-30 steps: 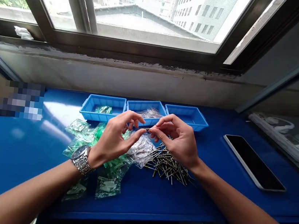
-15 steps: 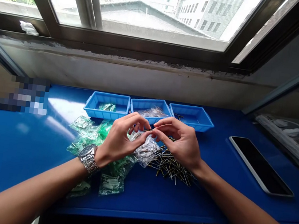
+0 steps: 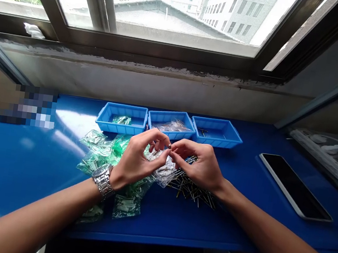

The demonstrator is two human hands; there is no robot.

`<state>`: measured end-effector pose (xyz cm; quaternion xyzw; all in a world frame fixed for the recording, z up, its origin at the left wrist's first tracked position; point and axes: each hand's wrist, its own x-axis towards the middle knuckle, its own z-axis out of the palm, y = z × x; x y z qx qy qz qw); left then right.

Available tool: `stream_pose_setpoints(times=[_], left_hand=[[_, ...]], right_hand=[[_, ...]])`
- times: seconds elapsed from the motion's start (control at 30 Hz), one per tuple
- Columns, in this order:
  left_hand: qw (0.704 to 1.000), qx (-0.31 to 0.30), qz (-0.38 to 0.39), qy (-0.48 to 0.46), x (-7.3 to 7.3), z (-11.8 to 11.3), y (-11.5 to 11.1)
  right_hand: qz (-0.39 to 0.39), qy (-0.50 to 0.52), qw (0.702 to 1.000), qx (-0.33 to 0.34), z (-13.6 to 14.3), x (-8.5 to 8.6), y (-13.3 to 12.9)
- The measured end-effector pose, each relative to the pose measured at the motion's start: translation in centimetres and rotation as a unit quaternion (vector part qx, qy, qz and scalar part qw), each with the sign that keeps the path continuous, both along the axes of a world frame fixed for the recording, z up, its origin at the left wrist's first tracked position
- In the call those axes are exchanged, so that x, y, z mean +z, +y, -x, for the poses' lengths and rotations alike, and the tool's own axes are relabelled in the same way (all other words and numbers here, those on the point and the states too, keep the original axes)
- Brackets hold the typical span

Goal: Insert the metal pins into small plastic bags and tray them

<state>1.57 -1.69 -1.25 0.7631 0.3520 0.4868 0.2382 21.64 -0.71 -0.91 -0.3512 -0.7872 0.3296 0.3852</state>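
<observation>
My left hand (image 3: 142,152), with a metal watch (image 3: 104,179) at its wrist, pinches a small dark piece (image 3: 169,146) between thumb and forefinger. Fingertips of my right hand (image 3: 200,161) are pressed together against the same piece, so the hands meet. Below them lie a clear bag of metal parts (image 3: 165,171) and a loose pile of thin metal rods (image 3: 193,188). Green-tinted bags of small parts (image 3: 98,154) spread under and left of my left hand. How much of the piece the fingers cover is hidden.
Three blue trays stand in a row behind the hands: left (image 3: 120,128), middle (image 3: 170,135) and right (image 3: 219,142). Each holds some parts. A phone (image 3: 294,186) lies at the right on the blue table (image 3: 25,174). A window (image 3: 183,16) is behind.
My right hand has shifted slightly left, closer to my left hand. The small piece now shows as a dark tip between the fingertips.
</observation>
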Motion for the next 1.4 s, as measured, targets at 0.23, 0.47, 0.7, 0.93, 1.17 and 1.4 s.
stream_pose_setpoints(times=[0.23, 0.47, 0.7, 0.93, 1.17, 1.4], left_hand=[[1.0, 0.01, 0.014, -0.01, -0.09, 0.02, 0.03], [0.999, -0.011, 0.006, 0.032, -0.32, -0.39, -0.39], [1.0, -0.004, 0.013, 0.022, -0.2, -0.4, -0.42], [1.0, 0.014, 0.001, -0.02, -0.12, -0.26, -0.47], [1.0, 0.009, -0.012, -0.011, -0.08, -0.33, -0.54], [0.999, 0.017, -0.002, -0.029, -0.3, -0.27, -0.4]], right_hand=[[-0.067, 0.037, 0.995, -0.067, -0.07, 0.12, -0.27], [-0.13, 0.021, 0.989, -0.065, -0.02, 0.12, -0.85], [-0.132, 0.016, 0.988, -0.077, -0.03, 0.14, -0.85], [-0.061, 0.014, 0.997, -0.039, 0.04, -0.04, -0.4], [-0.058, -0.005, 0.998, -0.015, 0.04, -0.22, -0.24], [-0.141, 0.047, 0.986, -0.068, -0.06, -0.18, -0.39]])
